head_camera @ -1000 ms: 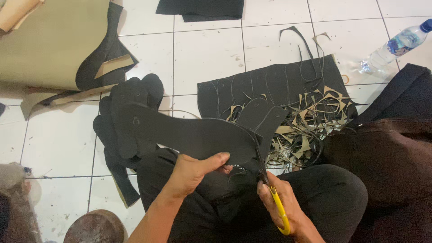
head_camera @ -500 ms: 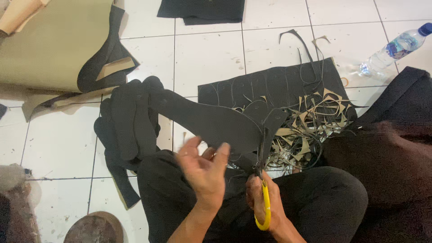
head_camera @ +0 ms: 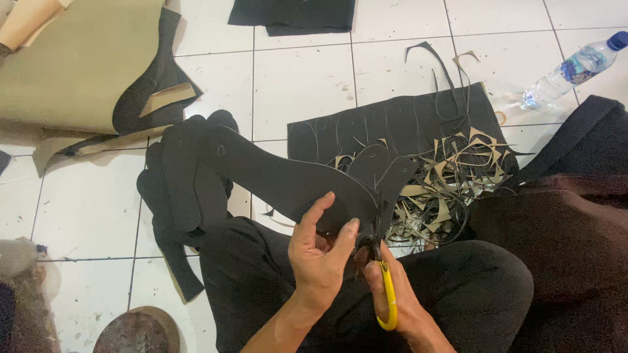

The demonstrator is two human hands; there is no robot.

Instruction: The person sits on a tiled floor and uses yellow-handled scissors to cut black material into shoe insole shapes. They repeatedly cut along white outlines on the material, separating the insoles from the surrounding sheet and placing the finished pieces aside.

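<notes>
The fingers of the left hand (head_camera: 320, 252) are curled over the near edge of a long black cut-out piece (head_camera: 281, 183), thumb on top and the others tucked beneath, pinching it firmly just beside the cutting point. The right hand (head_camera: 392, 294) is closed through the loops of yellow-handled scissors (head_camera: 386, 287), whose blades point up into the black material right where the two hands meet; from here I can't quite tell how far the blades are parted, since the dark sheet hides them.

The piece itself stretches away to the left over the person's lap, its rounded far end hanging above a stack of similar black shapes (head_camera: 183, 196) on the white tiled floor (head_camera: 301, 85).

To cut cleanly here, I'd judge the holding hand should stay close to the blades so the floppy sheet stays taut, and the piece should be turned into the scissors rather than the scissors twisted round the curve. Short bites would keep the edge smooth.

Beyond the hands lies a black sheet (head_camera: 405, 124) already cut full of holes, topped with a tangle of tan and black offcuts (head_camera: 451, 176). A plastic water bottle (head_camera: 575, 68) lies at the far right, and a big tan sheet (head_camera: 72, 65) at the far left.
</notes>
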